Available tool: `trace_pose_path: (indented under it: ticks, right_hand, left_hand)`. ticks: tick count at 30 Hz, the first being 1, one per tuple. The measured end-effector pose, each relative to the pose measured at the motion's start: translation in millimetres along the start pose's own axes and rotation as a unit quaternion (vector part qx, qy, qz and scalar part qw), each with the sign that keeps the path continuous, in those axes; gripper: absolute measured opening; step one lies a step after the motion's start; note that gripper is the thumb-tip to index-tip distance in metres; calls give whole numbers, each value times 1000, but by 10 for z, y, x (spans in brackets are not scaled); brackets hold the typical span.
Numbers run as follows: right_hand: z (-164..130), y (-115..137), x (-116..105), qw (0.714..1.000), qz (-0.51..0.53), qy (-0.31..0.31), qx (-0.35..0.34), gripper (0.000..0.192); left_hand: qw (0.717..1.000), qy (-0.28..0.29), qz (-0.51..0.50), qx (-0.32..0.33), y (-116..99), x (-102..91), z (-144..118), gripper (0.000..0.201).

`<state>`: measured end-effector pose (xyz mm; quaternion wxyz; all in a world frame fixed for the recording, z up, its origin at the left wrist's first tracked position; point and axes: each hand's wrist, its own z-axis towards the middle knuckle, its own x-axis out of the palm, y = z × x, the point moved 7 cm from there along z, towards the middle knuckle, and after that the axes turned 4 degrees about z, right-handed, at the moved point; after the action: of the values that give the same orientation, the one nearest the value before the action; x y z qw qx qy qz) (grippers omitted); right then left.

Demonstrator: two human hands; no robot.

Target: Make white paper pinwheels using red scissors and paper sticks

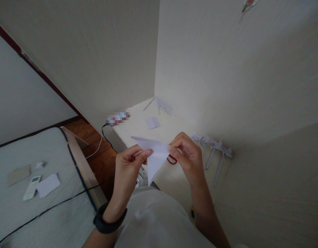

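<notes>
Folded paper (pixel 158 153), pinched btwn both hands (pixel 188 155), paper sq (pixel 152 122) on tbl (pixel 134 126)

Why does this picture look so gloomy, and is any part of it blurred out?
In the head view, the light is dim, without harsh glare, and the right wall darkens toward the right edge; in the head view, coarse square blocks hide the thing at the desk's left edge; also there, the folded paper shows pale, its outline readable.

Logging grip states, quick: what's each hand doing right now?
Left hand: closed, pinching the folded paper between thumb and fingers.
Right hand: closed, pinching the same paper at a corner.
</notes>
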<state>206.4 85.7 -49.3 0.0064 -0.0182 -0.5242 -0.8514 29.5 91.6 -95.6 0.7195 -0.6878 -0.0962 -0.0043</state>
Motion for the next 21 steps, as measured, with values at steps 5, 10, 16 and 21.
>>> trace_pose_path:
  ticks: [5, 10, 16, 21]
  right_hand:
    - [8, 2, 9, 1000, -1, 8, -3, 22]
    - [1, -19, -5, 1000, -3, 13, -3, 21]
    - [-12, -36, 18, 1000, 6, 20, 0, 22]
    - [-19, -42, 15, 1000, -1, 24, 4, 21]
  left_hand:
    - [1000, -9, 1, 27, -5, -23, 10, 19]
    - [997, -66, 8, 45, -88, -75, -1, 11]
    - [998, -36, -22, 44, -59, -64, -16, 16]
    - [997, -54, -25, 53, -55, -77, -8, 8]
